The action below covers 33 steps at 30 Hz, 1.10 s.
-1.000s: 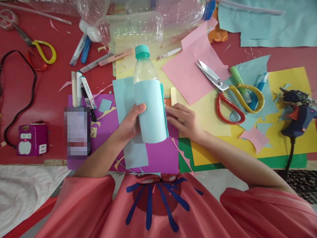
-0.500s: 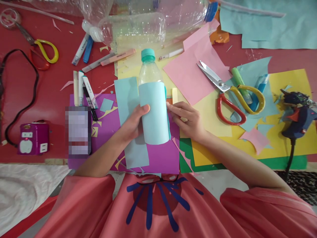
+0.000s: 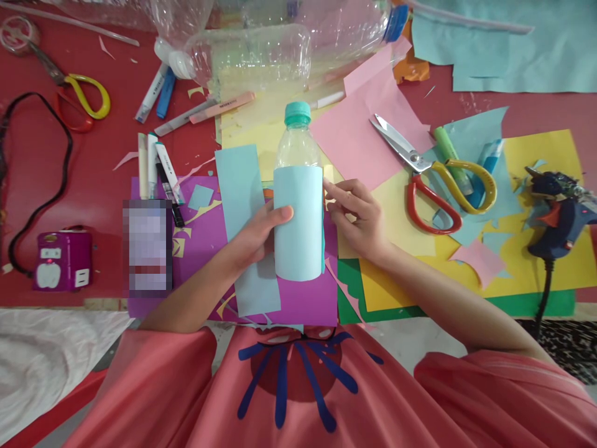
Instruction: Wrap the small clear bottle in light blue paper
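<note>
One bottle point(image 3: 301, 199) in a half-curled left hand point(image 3: 259, 233), thumb point(image 3: 282, 215) across its front.

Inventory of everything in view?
Wrapped bottle: 1, light blue, centre
Other bottles: several, clear, top
Scissors: 2, red-yellow, left and right
Pens: about 11, mixed, scattered
Papers: many, mixed, throughout
Gun-shaped tool: 1, dark blue, right
Boxy device: 1, purple, left
Pixelated slab: 1, greyish, left
Cords: 2, black, both sides
Tape roll: 1, clear, left
Strips: 2, pale, top
Table: 1, red, beneath
Cloth-like surface: 1, white, lower left
Patterned surface: 1, black-white, right
Shirt: 1, red, bottom
Left grip: 1, bare, holding wrapped bottle
Right grip: 1, bare, beside it
</note>
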{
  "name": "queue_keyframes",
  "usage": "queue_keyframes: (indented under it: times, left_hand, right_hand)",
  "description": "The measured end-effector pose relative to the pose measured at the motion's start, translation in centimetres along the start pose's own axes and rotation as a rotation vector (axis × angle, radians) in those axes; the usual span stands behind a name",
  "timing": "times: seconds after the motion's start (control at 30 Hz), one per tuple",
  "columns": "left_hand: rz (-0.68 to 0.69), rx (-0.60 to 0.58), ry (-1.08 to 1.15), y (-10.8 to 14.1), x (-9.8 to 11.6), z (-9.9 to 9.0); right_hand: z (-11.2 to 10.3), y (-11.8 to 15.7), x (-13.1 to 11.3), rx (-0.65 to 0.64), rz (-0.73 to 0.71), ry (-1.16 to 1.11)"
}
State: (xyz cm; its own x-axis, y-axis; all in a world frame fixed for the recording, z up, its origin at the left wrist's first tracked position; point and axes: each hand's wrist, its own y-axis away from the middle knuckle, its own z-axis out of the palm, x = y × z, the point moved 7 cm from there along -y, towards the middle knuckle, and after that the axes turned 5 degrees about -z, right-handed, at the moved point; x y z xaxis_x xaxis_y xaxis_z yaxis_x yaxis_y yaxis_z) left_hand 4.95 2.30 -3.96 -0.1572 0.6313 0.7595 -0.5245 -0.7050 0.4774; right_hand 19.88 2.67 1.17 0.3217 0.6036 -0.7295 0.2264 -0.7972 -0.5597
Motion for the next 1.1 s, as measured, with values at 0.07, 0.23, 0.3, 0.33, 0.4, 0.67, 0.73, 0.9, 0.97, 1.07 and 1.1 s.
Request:
queue_keyframes:
  times: [0.07,0.23,0.3,0.33,0.4,0.67,0.73,0.9,0.97,1.07,1.1]
  left_hand:
    - [0.01,-0.004,0.018,-0.1,0.0,-0.1]
    - [0.086,0.063,0.078,-0.3,1.1,-0.4]
    - [0.119,0.073,0.084,-0.2,1.7,-0.4]
    - [0.134,0.073,0.088,-0.1,2.0,-0.3]
    - [0.161,0.069,0.102,0.0,2.5,-0.1]
    - [0.205,0.189,0.155,0.1,3.7,-1.0]
    - [0.222,0.195,0.174,0.0,3.9,-1.4]
    - [0.256,0.228,0.161,0.0,4.2,-1.9]
    - [0.271,0.261,0.168,0.1,4.4,-2.0]
    - [0.276,0.301,0.203,0.2,4.5,-2.0]
    - [0.271,0.314,0.211,0.2,4.5,-2.1]
  right_hand:
    - [0.2,0.0,-0.3,-0.01,-0.015,-0.011]
    - [1.0,0.0,-1.3,-0.098,-0.076,-0.042]
    - [1.2,0.0,-1.7,-0.119,-0.095,-0.059]
    - [1.3,0.1,-1.8,-0.13,-0.101,-0.072]
    - [1.5,0.3,-2.1,-0.161,-0.113,-0.097]
    - [1.9,1.0,-2.6,-0.236,-0.12,-0.147]
    - [1.8,0.9,-2.6,-0.25,-0.124,-0.171]
    - [1.6,0.7,-2.5,-0.274,-0.099,-0.193]
    - [1.5,0.7,-2.6,-0.269,-0.09,-0.221]
    - [1.5,0.6,-2.6,-0.264,-0.063,-0.245]
    - [1.5,0.6,-2.5,-0.266,-0.054,-0.243]
